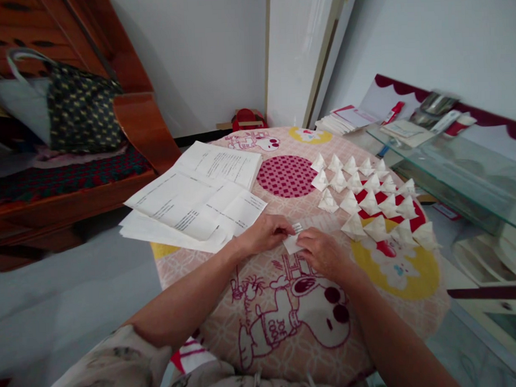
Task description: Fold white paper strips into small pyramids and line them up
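A small folded piece of white printed paper (291, 245) is between my two hands, low over the round table's patterned cloth (228, 307). My left hand (265, 233) pinches its left upper side, fingertips curled in. On the other side my right hand (321, 249) grips the right edge between thumb and fingers. Several folded paper pieces with pointed tops (372, 203) stand in rows to the right of my hands. To the left lies a stack of loose printed sheets (194, 201), the top ones creased. Something pale and translucent just beyond my right hand is blurred.
A glass shelf (451, 158) with papers, a red marker (393, 112) and a cup borders the table at right. At left stands a wooden bench (139, 127) holding a patterned bag (81, 106). A red object (247, 119) sits on the floor behind the table.
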